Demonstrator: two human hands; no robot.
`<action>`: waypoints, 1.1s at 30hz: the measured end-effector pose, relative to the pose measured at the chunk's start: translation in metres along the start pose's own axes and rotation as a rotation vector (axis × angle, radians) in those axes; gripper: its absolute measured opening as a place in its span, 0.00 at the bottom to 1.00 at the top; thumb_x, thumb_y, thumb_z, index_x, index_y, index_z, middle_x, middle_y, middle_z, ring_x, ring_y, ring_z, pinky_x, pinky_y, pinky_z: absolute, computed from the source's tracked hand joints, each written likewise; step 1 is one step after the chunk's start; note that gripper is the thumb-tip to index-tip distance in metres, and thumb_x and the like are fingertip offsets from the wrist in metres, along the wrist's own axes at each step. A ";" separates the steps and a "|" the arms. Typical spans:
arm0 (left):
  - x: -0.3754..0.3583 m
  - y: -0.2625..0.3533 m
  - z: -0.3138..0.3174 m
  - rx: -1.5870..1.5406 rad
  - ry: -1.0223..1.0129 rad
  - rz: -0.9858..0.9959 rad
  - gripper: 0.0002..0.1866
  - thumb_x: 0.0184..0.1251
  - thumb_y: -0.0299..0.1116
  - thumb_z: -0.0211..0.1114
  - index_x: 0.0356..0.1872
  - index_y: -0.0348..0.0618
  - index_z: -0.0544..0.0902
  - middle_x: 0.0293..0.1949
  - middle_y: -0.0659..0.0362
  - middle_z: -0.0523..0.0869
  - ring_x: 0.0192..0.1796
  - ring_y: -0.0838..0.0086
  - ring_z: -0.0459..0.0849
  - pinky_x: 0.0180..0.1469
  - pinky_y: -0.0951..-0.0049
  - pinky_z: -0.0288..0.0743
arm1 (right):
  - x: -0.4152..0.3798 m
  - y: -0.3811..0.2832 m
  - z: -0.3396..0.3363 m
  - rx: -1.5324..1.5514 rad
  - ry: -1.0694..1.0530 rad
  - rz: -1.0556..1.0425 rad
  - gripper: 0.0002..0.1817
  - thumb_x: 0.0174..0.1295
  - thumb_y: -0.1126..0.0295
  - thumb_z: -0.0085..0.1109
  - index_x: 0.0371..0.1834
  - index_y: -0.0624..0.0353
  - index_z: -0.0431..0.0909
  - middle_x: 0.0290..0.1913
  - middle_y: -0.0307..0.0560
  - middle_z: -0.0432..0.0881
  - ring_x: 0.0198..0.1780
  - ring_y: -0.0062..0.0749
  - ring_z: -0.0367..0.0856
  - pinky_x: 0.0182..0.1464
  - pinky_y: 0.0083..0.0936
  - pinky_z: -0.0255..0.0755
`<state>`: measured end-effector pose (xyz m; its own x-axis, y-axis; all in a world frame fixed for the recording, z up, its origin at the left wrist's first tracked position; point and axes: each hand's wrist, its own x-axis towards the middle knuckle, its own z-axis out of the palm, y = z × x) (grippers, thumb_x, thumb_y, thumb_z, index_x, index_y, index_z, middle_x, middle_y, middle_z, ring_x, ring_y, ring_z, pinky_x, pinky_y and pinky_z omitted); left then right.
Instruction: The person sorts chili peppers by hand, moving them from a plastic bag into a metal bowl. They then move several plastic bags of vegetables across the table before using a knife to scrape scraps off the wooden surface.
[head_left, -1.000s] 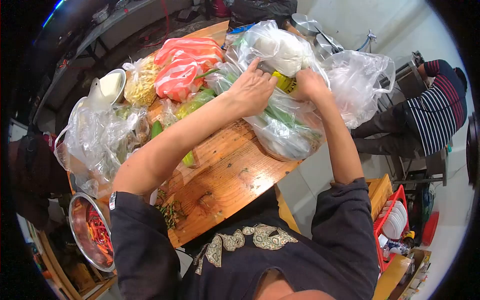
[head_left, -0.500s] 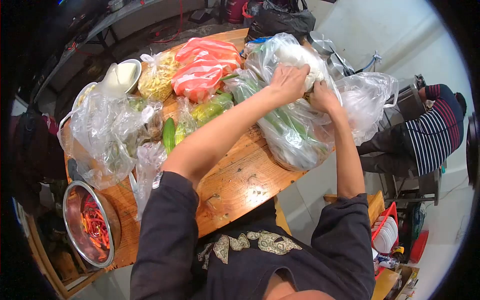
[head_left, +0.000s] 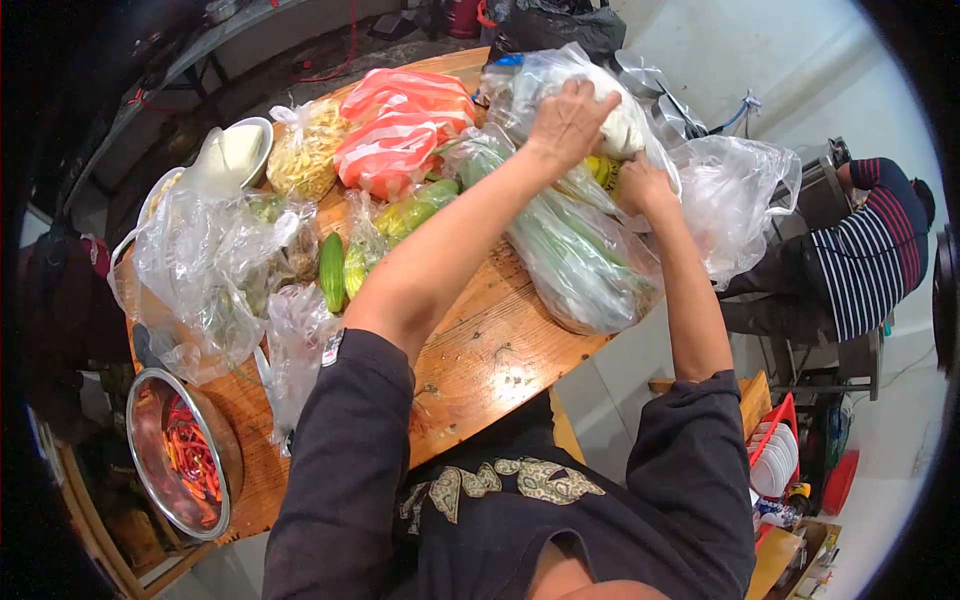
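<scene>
My left hand (head_left: pixel 572 122) is closed over the top of a bulging clear plastic bag (head_left: pixel 625 125) with something white inside, at the far right of the table. My right hand (head_left: pixel 646 187) has its fingers curled on the lower edge of the same bag. Between the two hands a yellow item (head_left: pixel 602 172) shows through plastic. Just below them lies a long clear bag of green onions (head_left: pixel 575 250), its pale ends toward me. Another crumpled clear bag (head_left: pixel 735 200) hangs at the table's edge, right of my right hand.
On the wooden table (head_left: pixel 490 340) are a red-striped bag (head_left: pixel 405 130), a bag of yellow sprouts (head_left: pixel 305 155), a cucumber (head_left: pixel 332 270) and crumpled bags (head_left: pixel 200 265). A steel bowl (head_left: pixel 225 440) holds red chillies. A person (head_left: pixel 865 250) in a striped top bends at the right.
The bag with white contents has shifted under my hands, uncovering the yellow item. My left hand has moved slightly left and up; my right hand has stayed near the same spot.
</scene>
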<state>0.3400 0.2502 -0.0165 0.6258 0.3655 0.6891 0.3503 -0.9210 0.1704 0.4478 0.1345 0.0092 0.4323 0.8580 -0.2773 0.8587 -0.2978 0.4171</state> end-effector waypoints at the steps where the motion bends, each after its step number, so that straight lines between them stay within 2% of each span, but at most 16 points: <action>1: 0.003 -0.002 -0.004 -0.008 -0.023 -0.023 0.33 0.53 0.35 0.74 0.63 0.57 0.73 0.45 0.52 0.80 0.52 0.57 0.81 0.45 0.61 0.83 | 0.005 0.004 0.005 0.037 0.004 0.005 0.20 0.55 0.69 0.61 0.51 0.64 0.84 0.59 0.56 0.79 0.64 0.48 0.75 0.61 0.37 0.76; 2: 0.004 -0.006 -0.007 -0.016 -0.018 -0.011 0.30 0.56 0.36 0.73 0.62 0.56 0.75 0.46 0.50 0.80 0.51 0.56 0.83 0.44 0.61 0.83 | 0.012 0.008 0.009 0.071 0.013 0.007 0.20 0.54 0.68 0.62 0.51 0.64 0.83 0.59 0.56 0.80 0.64 0.48 0.75 0.62 0.38 0.75; 6: 0.005 -0.009 -0.012 -0.047 -0.106 -0.031 0.30 0.58 0.36 0.71 0.63 0.55 0.72 0.47 0.48 0.80 0.43 0.52 0.86 0.41 0.57 0.83 | 0.018 0.008 0.015 0.055 0.001 -0.005 0.20 0.53 0.71 0.60 0.51 0.64 0.81 0.62 0.54 0.76 0.62 0.48 0.78 0.60 0.42 0.75; 9: 0.002 -0.005 -0.010 -0.087 -0.125 -0.054 0.31 0.59 0.36 0.71 0.64 0.54 0.71 0.48 0.47 0.79 0.39 0.51 0.88 0.38 0.55 0.83 | 0.003 -0.014 0.002 -0.161 -0.019 -0.060 0.16 0.54 0.74 0.58 0.47 0.65 0.83 0.58 0.55 0.80 0.59 0.47 0.80 0.59 0.40 0.76; 10: 0.001 -0.006 -0.008 -0.094 -0.113 -0.044 0.31 0.59 0.36 0.71 0.64 0.54 0.70 0.48 0.47 0.79 0.38 0.51 0.88 0.37 0.55 0.83 | 0.001 -0.017 0.003 -0.214 0.021 -0.107 0.14 0.57 0.74 0.55 0.44 0.64 0.85 0.52 0.57 0.82 0.55 0.45 0.82 0.56 0.37 0.79; 13: -0.003 -0.003 -0.009 -0.086 -0.133 -0.030 0.31 0.59 0.36 0.71 0.65 0.54 0.70 0.48 0.47 0.79 0.37 0.51 0.88 0.37 0.55 0.83 | 0.012 -0.016 0.035 -0.204 0.224 -0.099 0.12 0.56 0.74 0.56 0.39 0.63 0.86 0.48 0.58 0.84 0.51 0.45 0.84 0.50 0.35 0.81; 16: -0.009 0.000 -0.009 -0.071 -0.158 -0.004 0.32 0.59 0.35 0.71 0.65 0.54 0.69 0.49 0.47 0.78 0.37 0.52 0.88 0.38 0.56 0.82 | 0.014 -0.003 0.045 -0.123 0.371 -0.173 0.09 0.54 0.74 0.57 0.33 0.63 0.87 0.40 0.57 0.87 0.44 0.45 0.87 0.43 0.36 0.81; 19: -0.013 0.003 -0.004 -0.081 -0.162 -0.001 0.33 0.57 0.33 0.70 0.65 0.53 0.68 0.49 0.47 0.78 0.38 0.53 0.87 0.39 0.57 0.82 | 0.009 0.000 0.036 -0.047 0.414 -0.201 0.07 0.53 0.74 0.57 0.26 0.62 0.86 0.32 0.58 0.86 0.36 0.46 0.87 0.37 0.38 0.80; 22: -0.016 0.002 -0.010 -0.115 -0.189 0.020 0.33 0.55 0.30 0.69 0.64 0.51 0.69 0.49 0.47 0.78 0.41 0.53 0.87 0.41 0.57 0.82 | 0.002 0.006 0.020 -0.030 0.528 -0.264 0.07 0.52 0.74 0.58 0.24 0.62 0.85 0.28 0.58 0.85 0.32 0.47 0.87 0.35 0.40 0.79; 25: -0.026 0.001 -0.020 -0.110 -0.218 0.075 0.29 0.51 0.31 0.70 0.57 0.48 0.72 0.49 0.48 0.78 0.46 0.52 0.86 0.44 0.57 0.81 | -0.005 0.003 0.003 -0.016 0.447 -0.201 0.08 0.56 0.71 0.59 0.28 0.58 0.87 0.32 0.51 0.87 0.37 0.44 0.88 0.40 0.36 0.80; 29: -0.038 -0.004 -0.026 -0.032 -0.359 0.093 0.23 0.45 0.36 0.73 0.45 0.44 0.77 0.50 0.50 0.78 0.52 0.53 0.82 0.49 0.55 0.79 | -0.019 -0.001 -0.002 -0.034 0.341 -0.168 0.09 0.57 0.68 0.58 0.33 0.54 0.89 0.37 0.49 0.89 0.41 0.42 0.89 0.42 0.35 0.80; 31: -0.036 -0.002 -0.031 -0.035 -0.416 0.034 0.25 0.42 0.37 0.76 0.46 0.45 0.81 0.52 0.50 0.78 0.56 0.55 0.80 0.52 0.57 0.79 | -0.009 -0.009 0.010 -0.117 0.239 -0.117 0.11 0.58 0.66 0.57 0.36 0.52 0.89 0.40 0.48 0.89 0.43 0.39 0.89 0.43 0.34 0.81; 33: -0.035 -0.001 -0.035 -0.025 -0.440 0.008 0.27 0.41 0.38 0.77 0.47 0.46 0.81 0.52 0.50 0.78 0.58 0.55 0.78 0.53 0.57 0.79 | 0.001 -0.012 0.019 -0.158 0.236 -0.110 0.11 0.58 0.66 0.57 0.37 0.50 0.89 0.41 0.47 0.89 0.44 0.36 0.89 0.43 0.33 0.81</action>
<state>0.2928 0.2338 -0.0161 0.8673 0.3764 0.3258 0.3311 -0.9249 0.1871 0.4432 0.1315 -0.0127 0.2469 0.9607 -0.1270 0.8354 -0.1447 0.5303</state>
